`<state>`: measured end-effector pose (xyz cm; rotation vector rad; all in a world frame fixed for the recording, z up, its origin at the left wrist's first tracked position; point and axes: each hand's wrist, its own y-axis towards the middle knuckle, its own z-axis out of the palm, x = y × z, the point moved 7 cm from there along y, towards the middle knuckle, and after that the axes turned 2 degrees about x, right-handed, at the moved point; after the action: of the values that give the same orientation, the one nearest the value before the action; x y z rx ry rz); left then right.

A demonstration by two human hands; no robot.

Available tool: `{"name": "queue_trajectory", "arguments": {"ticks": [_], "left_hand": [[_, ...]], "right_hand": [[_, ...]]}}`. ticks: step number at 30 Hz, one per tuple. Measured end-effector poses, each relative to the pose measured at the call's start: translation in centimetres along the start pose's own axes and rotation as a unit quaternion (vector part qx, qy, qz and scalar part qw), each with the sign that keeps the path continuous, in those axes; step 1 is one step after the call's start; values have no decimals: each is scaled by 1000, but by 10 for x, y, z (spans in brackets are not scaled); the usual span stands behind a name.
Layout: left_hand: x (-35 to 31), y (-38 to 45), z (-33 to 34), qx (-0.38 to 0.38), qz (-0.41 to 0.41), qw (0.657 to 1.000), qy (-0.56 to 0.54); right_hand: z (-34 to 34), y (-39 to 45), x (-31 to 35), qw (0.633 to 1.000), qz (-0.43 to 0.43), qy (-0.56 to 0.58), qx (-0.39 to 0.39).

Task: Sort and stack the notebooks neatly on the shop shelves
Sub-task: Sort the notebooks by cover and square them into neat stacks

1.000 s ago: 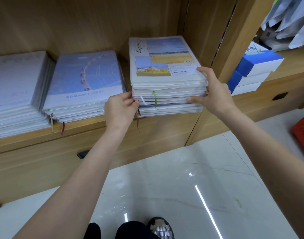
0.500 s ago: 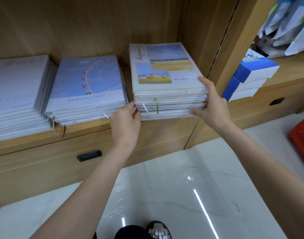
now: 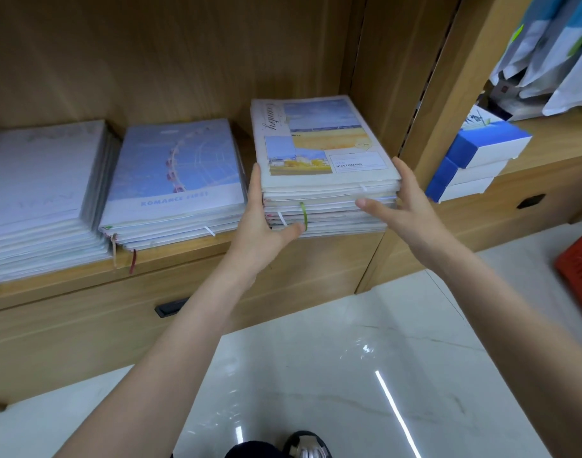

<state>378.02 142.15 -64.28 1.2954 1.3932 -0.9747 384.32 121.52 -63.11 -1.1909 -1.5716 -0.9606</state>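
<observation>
Now our hands have opened up: left hand (image 3: 261,223) flat against the notebook stack's (image 3: 326,180) left side, right hand (image 3: 405,203) spread at its right corner, seemingly just touching. The stack sits further back on the shelf (image 3: 184,256).

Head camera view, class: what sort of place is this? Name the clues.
Probably a stationery shop: matching notebook stacks on a wooden display shelf, boxed stock alongside, drawers beneath.
</observation>
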Motion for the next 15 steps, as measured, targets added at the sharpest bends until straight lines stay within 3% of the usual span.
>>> {"name": "queue_trajectory", "arguments": {"ticks": [10, 15], "left_hand": [[1, -2, 5, -10, -7, 998, -64], [-11, 1, -12, -83, 19, 993, -77]], "right_hand": [[1, 0, -6, 999, -18, 4, -31], [-4, 1, 0, 996, -31, -61, -52]]}}
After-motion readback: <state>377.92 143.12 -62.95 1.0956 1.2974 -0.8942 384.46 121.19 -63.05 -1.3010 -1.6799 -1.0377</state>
